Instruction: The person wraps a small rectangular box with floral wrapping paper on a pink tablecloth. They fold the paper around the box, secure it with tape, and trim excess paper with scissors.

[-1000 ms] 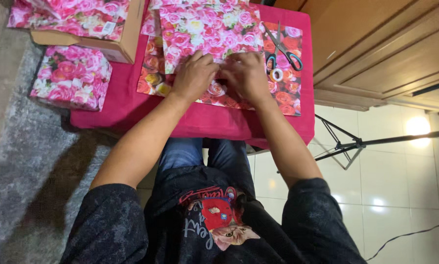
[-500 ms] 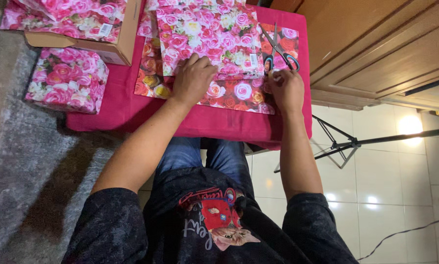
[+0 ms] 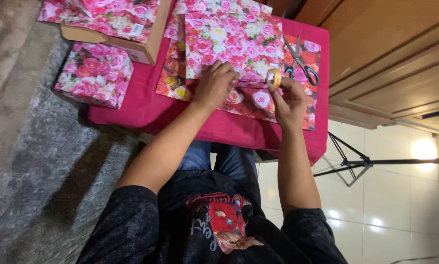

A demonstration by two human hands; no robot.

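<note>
On the pink-clothed table (image 3: 141,110), the left hand (image 3: 214,85) presses down on the rose-print wrapped parcel (image 3: 231,41), fingers flat — the right hand (image 3: 288,100) pinches a roll of clear tape (image 3: 274,77) just beside it, with scissors (image 3: 301,62) close by.

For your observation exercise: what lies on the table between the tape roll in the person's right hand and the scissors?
In the head view, only flowered wrapping paper shows between the tape roll in the right hand and the scissors; no other object.
</note>
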